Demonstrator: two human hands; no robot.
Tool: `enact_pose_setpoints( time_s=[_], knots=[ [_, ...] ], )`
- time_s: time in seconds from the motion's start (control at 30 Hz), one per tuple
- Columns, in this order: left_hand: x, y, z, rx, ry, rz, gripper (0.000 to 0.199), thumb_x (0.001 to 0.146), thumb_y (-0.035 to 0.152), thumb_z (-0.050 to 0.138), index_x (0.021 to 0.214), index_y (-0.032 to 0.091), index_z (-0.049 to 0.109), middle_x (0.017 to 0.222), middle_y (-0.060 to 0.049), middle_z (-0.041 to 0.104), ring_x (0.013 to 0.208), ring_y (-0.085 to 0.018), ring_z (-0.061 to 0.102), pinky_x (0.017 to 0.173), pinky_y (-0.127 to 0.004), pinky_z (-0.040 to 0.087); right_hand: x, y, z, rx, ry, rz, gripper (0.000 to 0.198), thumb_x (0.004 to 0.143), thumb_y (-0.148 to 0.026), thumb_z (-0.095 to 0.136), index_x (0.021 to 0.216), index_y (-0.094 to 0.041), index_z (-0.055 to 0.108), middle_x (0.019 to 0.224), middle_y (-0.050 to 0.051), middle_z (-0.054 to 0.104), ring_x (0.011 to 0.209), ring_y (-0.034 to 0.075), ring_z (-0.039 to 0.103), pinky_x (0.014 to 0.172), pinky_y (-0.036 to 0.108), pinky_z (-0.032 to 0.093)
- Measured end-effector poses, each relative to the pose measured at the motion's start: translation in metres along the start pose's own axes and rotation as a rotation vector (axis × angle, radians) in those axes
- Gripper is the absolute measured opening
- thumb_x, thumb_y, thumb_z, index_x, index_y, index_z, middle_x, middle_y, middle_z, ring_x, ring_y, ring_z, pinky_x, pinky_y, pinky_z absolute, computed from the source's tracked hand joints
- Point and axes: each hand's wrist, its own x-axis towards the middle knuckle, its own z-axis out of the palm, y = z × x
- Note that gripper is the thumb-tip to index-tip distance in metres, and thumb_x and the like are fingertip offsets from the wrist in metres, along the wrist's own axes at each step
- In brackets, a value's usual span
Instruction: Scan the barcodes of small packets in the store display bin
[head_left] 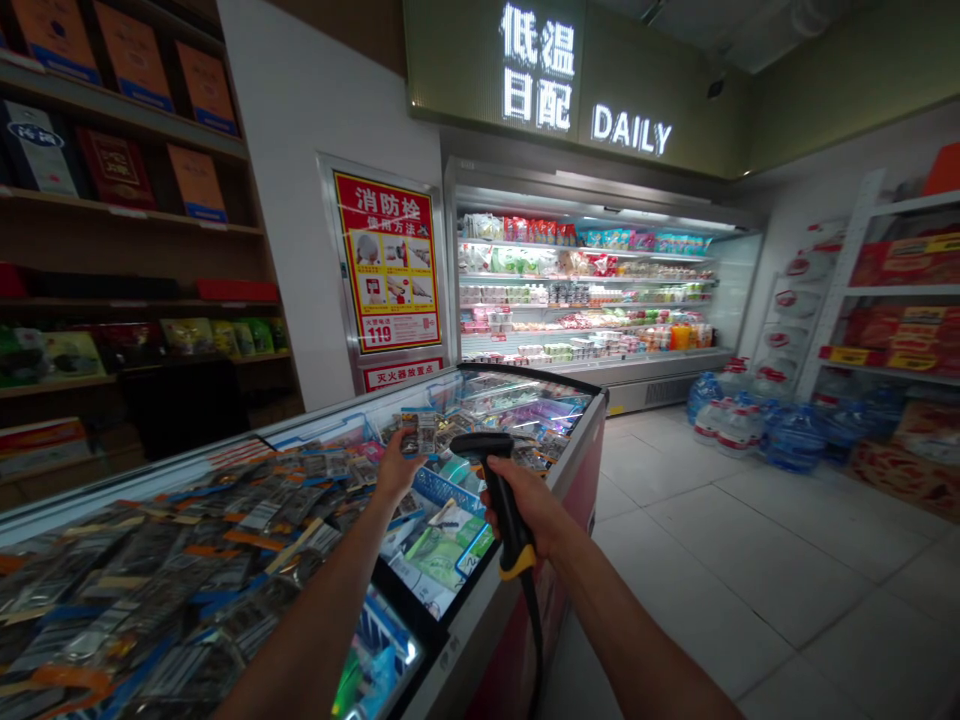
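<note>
A small flat packet (424,430) with a dark, see-through front and blue edging is near the centre of the frame, raised upright in the person's left hand (399,465), which pinches it by its left side and lower edge. Just to its right, the right hand (534,505) is wrapped around the handle of a black and yellow handheld scanner (511,520), whose head is turned left toward the packet; a dark cable (534,630) runs from the handle to the bottom of the frame. Beneath both hands is a glass-topped chest freezer (576,480) with a reddish side. Many similar packets (150,560) lie in an overlapping heap across its left part, filling the lower left. Near the centre, below the hands, are a blue basket (450,492) and green and white packages (439,550). Behind, a red and yellow poster (390,265) hangs on the wall left of a lit refrigerated display (592,376) of packaged food, under a glowing sign reading "DAILY" (631,130). Boxes (139,55) line shelves at upper left; at right, large blue water bottles (795,440) stand on pale floor tiles (712,560).
</note>
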Motion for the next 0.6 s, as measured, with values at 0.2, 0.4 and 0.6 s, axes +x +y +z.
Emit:
enact_pose_setpoints(
  time_s=[0.2, 0.4, 0.6],
  knots=[
    [-0.001, -0.007, 0.001, -0.026, -0.009, -0.003, 0.048, 0.058, 0.019, 0.059, 0.105, 0.017, 0.049, 0.092, -0.003, 0.062, 0.082, -0.017, 0.058, 0.075, -0.029, 0.045, 0.003, 0.005, -0.001, 0.006, -0.022, 0.001, 0.027, 0.07, -0.044, 0.05, 0.077, -0.017, 0.051, 0.048, -0.005, 0.05, 0.035, 0.008, 0.045, 0.033, 0.019, 0.033],
    [-0.003, -0.005, -0.001, 0.021, -0.023, -0.03, 0.05, 0.059, 0.017, 0.059, 0.107, 0.017, 0.048, 0.095, -0.005, 0.061, 0.083, -0.017, 0.058, 0.073, -0.029, 0.045, 0.005, 0.002, -0.002, 0.042, 0.003, 0.021, 0.028, 0.072, -0.043, 0.049, 0.079, -0.017, 0.051, 0.047, -0.005, 0.049, 0.035, 0.007, 0.045, 0.033, 0.018, 0.033],
    [0.003, -0.003, -0.027, 0.416, 0.05, -0.053, 0.04, 0.065, 0.02, 0.052, 0.105, 0.015, 0.051, 0.096, -0.009, 0.061, 0.088, -0.022, 0.056, 0.078, -0.033, 0.043, 0.015, -0.002, -0.021, 0.014, 0.092, -0.092, 0.027, 0.071, -0.042, 0.05, 0.078, -0.016, 0.051, 0.048, -0.003, 0.051, 0.036, 0.008, 0.046, 0.033, 0.019, 0.035]
  ],
)
